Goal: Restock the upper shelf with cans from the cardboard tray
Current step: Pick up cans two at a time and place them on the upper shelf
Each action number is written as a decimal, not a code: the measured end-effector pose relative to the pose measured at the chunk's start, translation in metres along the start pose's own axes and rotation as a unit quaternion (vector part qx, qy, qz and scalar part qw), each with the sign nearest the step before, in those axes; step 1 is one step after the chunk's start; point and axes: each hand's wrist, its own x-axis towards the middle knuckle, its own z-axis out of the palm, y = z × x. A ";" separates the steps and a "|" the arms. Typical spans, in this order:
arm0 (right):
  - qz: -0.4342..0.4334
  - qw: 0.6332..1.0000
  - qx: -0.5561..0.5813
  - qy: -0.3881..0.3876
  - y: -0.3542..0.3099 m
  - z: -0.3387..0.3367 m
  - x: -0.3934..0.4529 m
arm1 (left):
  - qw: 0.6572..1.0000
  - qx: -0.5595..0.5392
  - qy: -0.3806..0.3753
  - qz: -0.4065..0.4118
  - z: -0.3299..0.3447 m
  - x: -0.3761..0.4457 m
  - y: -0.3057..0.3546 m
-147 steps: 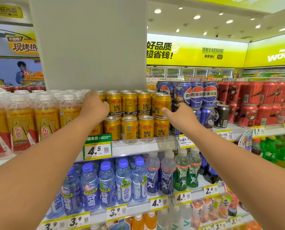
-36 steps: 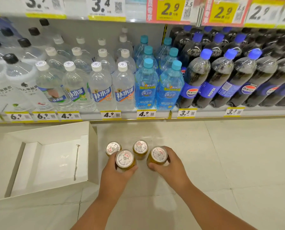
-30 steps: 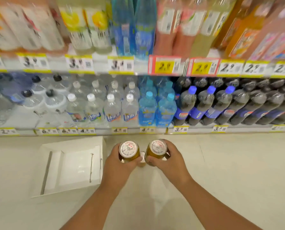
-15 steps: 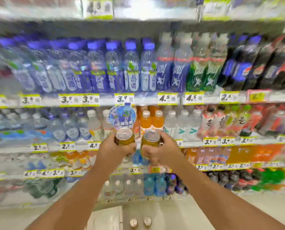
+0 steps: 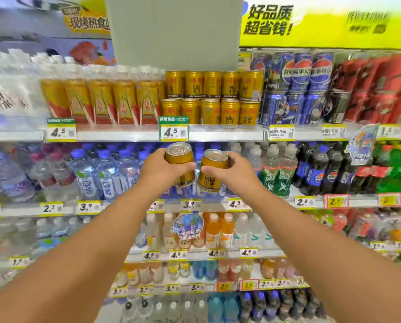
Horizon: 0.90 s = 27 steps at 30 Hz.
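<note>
Held cans [image 5: 180, 164] gold, silver tops; shelf cans [image 5: 210, 97] gold; neighbouring cans [image 5: 297, 89] blue, red.

Yellow banner [image 5: 323, 22] with dark characters hangs at top right; a grey pillar [image 5: 174, 31] stands beside it at centre. Blue cola cans [image 5: 297, 89], two tiers high, stand left of red cans [image 5: 381, 89]. Bottles with orange labels [image 5: 101, 101] stand in a row at left, above a 4.5 price tag [image 5: 61, 132]. One level down: water bottles [image 5: 97, 176], green-labelled bottles [image 5: 278, 176], dark cola bottles [image 5: 323, 173]. Lower still, orange drinks [image 5: 218, 231] stand beside a round promo sign [image 5: 188, 227]. Edges are blurred.
</note>
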 end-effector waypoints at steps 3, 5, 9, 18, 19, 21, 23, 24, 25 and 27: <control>-0.008 1.000 -0.002 0.028 -0.035 -0.007 0.010 | 1.000 0.002 -0.004 0.030 -0.022 0.014 0.030; -0.012 0.999 -0.004 0.036 -0.056 -0.014 0.013 | 0.999 0.003 -0.012 0.050 -0.033 0.022 0.048; -0.020 0.998 -0.018 0.049 -0.093 -0.033 0.028 | 0.998 -0.004 -0.010 0.070 -0.041 0.040 0.085; -0.027 0.997 -0.027 0.064 -0.108 -0.091 0.116 | 0.998 0.000 0.006 0.064 -0.005 0.100 0.148; -0.032 0.997 -0.034 0.064 -0.108 -0.096 0.127 | 0.998 0.003 0.008 0.061 0.001 0.106 0.152; -0.045 0.996 -0.048 0.059 -0.111 -0.100 0.148 | 0.998 0.008 0.010 0.061 0.010 0.122 0.159; -0.058 0.996 -0.043 0.060 -0.114 -0.102 0.166 | 0.998 -0.006 0.011 0.066 0.016 0.137 0.165; -0.060 0.996 -0.036 0.061 -0.116 -0.102 0.174 | 0.998 -0.011 0.012 0.065 0.018 0.144 0.167; -0.059 0.996 -0.033 0.064 -0.118 -0.103 0.179 | 0.998 -0.013 0.012 0.062 0.020 0.150 0.170; -0.058 0.995 -0.036 0.070 -0.121 -0.103 0.189 | 0.998 -0.008 0.017 0.059 0.020 0.161 0.172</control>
